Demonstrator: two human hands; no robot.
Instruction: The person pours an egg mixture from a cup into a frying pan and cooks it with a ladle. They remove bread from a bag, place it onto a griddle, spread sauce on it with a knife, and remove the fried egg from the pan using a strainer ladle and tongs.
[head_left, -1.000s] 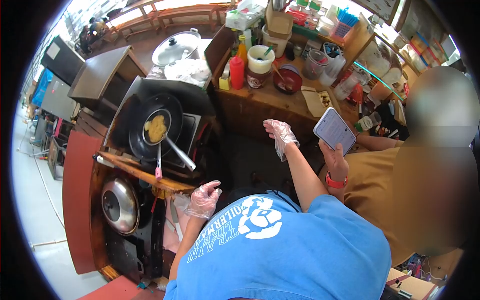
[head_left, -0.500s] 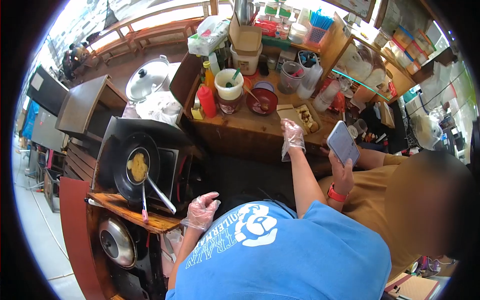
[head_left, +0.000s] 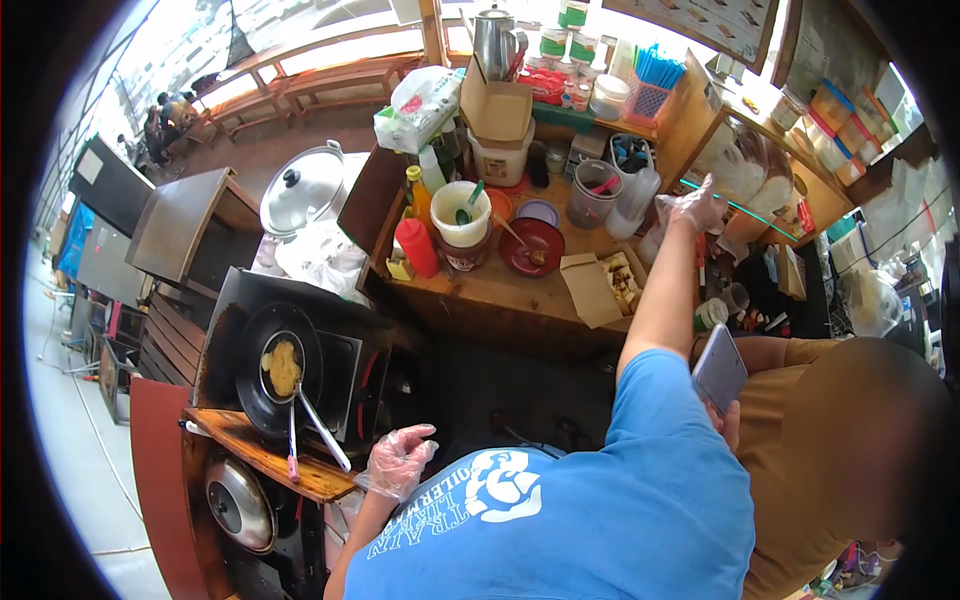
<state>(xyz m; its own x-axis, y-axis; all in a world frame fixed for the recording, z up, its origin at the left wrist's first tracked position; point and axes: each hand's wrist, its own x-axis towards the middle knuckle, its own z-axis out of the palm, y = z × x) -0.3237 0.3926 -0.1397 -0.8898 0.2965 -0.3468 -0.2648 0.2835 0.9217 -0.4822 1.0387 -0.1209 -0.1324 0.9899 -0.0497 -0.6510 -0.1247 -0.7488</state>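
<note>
My left hand [head_left: 402,460], in a clear plastic glove, hovers beside my body with fingers loosely curled and apart, holding nothing. Left of it, a frying pan [head_left: 252,400] sits on the stove with a strainer of yellow food [head_left: 283,368] in it. The handles of the strainer and a pink-tipped utensil [head_left: 292,466] reach over the wooden edge. My right hand [head_left: 697,207], also gloved, reaches past the counter beside the clear plastic containers [head_left: 652,240], near the display case. One finger points upward; the others are partly hidden. An opened food box [head_left: 618,284] lies below that arm.
A red bowl [head_left: 520,238], ketchup bottle [head_left: 416,248] and white tub [head_left: 460,212] stand on the wooden counter [head_left: 500,295]. At right, a person in a brown shirt [head_left: 770,450] holds a phone [head_left: 720,368]. A lidded pot [head_left: 300,190] stands behind the stove.
My right hand has moved from the opened food box up and right to the plastic containers. The other person's phone has shifted lower. My left hand has hardly moved.
</note>
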